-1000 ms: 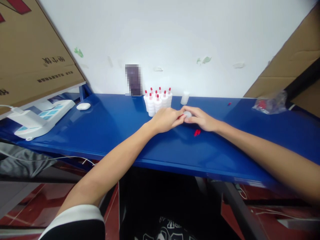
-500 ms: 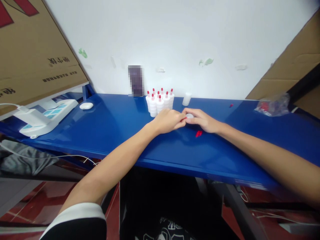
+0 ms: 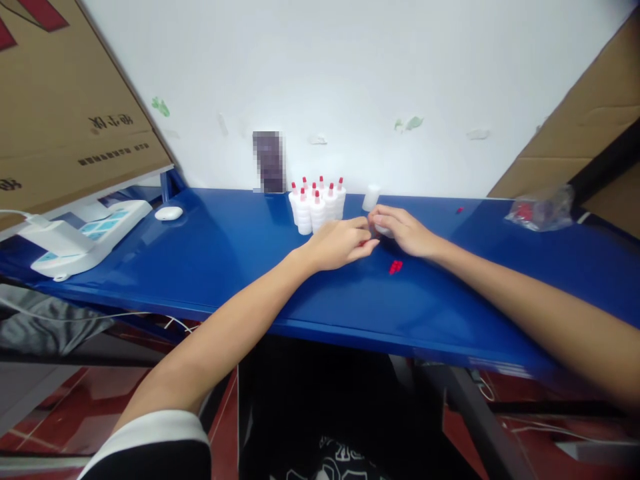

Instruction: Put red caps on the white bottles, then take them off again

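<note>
My right hand (image 3: 407, 232) is wrapped round a small white bottle (image 3: 384, 231), largely hidden by the fingers. My left hand (image 3: 345, 243) is close beside it, its thumb and bent fingers apart with nothing visible between them. Just behind the left hand stands a cluster of several white squeeze bottles (image 3: 317, 213) with pointed nozzles and red tips. A small pile of red caps (image 3: 395, 267) lies on the blue table (image 3: 325, 300), on the near side of the right hand. Beyond the hands, a white bottle without a red tip (image 3: 371, 197) leans at a slight tilt.
One loose red cap (image 3: 460, 210) and a clear plastic bag (image 3: 545, 210) with red pieces lie to the right. On the left are a white oval case (image 3: 169, 213) and a power strip (image 3: 107, 230). A blurred dark upright object (image 3: 270, 162) stands against the wall.
My left thumb and fingers have come apart from the bottle, where a bit of red showed between them. My right fingers have shifted to cover more of the bottle.
</note>
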`<state>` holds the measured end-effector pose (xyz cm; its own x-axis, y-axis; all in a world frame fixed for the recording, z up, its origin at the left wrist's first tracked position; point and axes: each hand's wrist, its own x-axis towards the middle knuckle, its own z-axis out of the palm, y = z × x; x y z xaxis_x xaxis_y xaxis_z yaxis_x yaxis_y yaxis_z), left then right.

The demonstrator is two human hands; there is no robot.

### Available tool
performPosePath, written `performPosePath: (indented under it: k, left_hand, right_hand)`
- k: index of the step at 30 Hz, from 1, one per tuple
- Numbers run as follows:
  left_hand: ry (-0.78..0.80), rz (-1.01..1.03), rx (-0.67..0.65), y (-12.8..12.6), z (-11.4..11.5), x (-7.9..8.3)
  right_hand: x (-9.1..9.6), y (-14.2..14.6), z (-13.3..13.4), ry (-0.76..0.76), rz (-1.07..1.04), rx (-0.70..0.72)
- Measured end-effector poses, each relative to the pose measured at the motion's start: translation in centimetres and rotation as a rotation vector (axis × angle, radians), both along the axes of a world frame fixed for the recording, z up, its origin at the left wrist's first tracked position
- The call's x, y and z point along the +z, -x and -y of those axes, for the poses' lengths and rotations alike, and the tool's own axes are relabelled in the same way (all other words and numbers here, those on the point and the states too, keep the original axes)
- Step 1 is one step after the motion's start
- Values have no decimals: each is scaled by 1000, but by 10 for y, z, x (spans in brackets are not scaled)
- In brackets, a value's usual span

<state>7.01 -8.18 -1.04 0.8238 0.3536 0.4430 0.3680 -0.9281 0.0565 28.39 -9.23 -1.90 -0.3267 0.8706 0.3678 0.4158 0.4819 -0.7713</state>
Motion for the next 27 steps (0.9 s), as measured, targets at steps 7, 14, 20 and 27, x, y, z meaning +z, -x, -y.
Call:
performPosePath:
  k: [7, 14, 20, 27]
  left_hand:
    - [-117, 101, -106, -7, 8, -1]
    - [-164, 33, -126, -11, 6, -6]
    - [-173, 66, -182, -13, 6, -6]
    - [-85, 159, -25, 3, -2, 12]
  right_hand:
    - [-2, -6, -8, 135, -265, -11]
    - [-3, -2, -4, 135, -299, -21]
    - [-6, 6, 1, 107, -254, 7]
    - [-12, 3, -2, 37, -352, 12]
